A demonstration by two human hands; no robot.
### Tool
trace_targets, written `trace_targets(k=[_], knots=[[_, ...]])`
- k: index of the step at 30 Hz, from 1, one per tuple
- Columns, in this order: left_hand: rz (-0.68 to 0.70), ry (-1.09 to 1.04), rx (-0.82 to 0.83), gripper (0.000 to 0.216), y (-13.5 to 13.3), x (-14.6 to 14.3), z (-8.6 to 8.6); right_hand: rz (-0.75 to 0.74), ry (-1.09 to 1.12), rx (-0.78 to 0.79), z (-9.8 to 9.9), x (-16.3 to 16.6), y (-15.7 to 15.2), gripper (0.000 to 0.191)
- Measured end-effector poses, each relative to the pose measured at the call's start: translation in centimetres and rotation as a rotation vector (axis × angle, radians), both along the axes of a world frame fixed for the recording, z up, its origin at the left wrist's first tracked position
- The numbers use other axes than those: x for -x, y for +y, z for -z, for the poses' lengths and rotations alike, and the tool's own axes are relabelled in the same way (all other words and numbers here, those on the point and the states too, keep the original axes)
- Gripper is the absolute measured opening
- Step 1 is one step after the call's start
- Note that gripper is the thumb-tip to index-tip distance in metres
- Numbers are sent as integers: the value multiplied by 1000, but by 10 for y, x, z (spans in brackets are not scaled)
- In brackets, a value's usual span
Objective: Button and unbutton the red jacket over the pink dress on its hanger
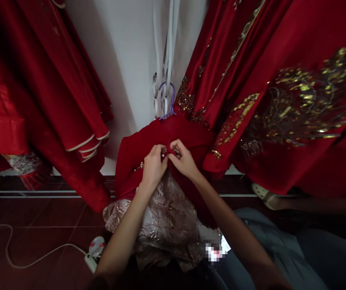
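Note:
A red jacket (136, 145) hangs in front of me on a purple hanger (173, 96). My left hand (155, 165) is closed, pinching the jacket's front edge near the middle. Close beside it, my right hand (185, 159) pinches the opposite side of the front opening, fingertips almost meeting the left ones. Small shiny beads show between the fingers; what exactly lies there is partly hidden. A jewelled ornament (139, 166) sits on the jacket left of my left hand. Below, a shiny gold-brown patterned fabric (173, 217) spreads out under my forearms.
Red garments (79, 104) hang at the left, and red gowns with gold sequins (300, 92) at the right. White straps (168, 48) run down the wall to the hanger. A power strip (91, 262) with a cable lies on the tiled floor; a foot in a clog (263, 195) shows at right.

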State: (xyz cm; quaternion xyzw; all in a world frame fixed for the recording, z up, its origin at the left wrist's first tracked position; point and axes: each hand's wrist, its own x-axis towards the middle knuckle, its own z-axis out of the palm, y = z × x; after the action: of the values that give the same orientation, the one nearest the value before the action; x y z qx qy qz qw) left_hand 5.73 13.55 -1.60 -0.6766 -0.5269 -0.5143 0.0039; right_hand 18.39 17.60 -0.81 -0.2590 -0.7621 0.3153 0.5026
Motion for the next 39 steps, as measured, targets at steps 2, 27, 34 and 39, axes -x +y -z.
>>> trace_targets(k=[2,27,34,39], knots=[[38,-54,1,29,-1,2,2,-55,23,50,2,-2,0,17],[154,86,94,19,-24,18,-6,143,14,-26,6,-15,-22,21],[183,110,83,9,-21,16,-12,190,19,-80,6,-15,-25,25],[199,72,66,9,-17,14,-10,195,27,-67,8,-16,-25,29]])
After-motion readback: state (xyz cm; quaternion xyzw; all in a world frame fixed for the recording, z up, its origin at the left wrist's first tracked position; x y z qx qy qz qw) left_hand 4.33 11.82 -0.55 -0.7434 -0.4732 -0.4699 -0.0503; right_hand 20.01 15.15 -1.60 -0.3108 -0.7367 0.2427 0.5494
